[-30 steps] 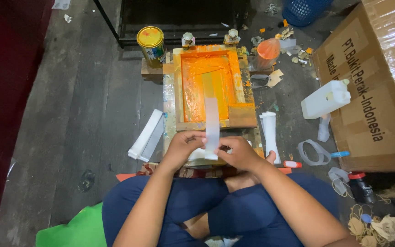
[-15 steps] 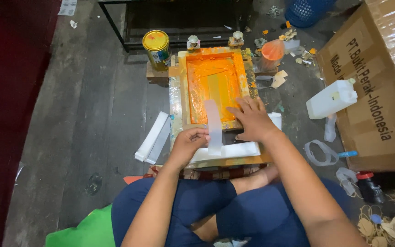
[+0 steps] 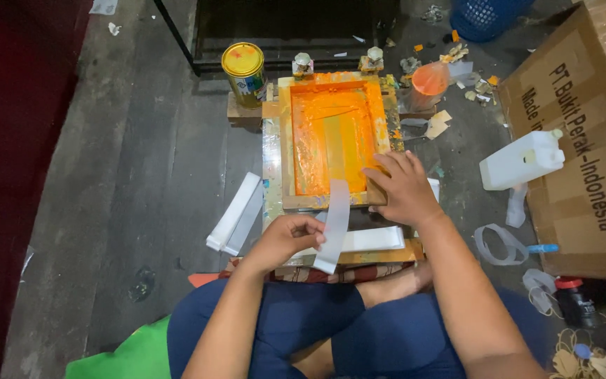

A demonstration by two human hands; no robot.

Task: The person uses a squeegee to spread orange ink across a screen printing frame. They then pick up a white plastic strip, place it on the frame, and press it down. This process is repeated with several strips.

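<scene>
While the right hand (image 3: 405, 188) lies flat, fingers apart, on the near right corner of the orange screen frame (image 3: 331, 140), a white strip (image 3: 334, 226) is pinched in the left hand (image 3: 285, 238) before it. The printing step seems in hand; careful strip alignment is called for next.

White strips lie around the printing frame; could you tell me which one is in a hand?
The curved white strip pinched by the left hand; the others lie flat, untouched.

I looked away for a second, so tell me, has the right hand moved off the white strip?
Yes. The right hand has left the white strip and gone forward onto the near right corner of the orange screen frame.
</scene>
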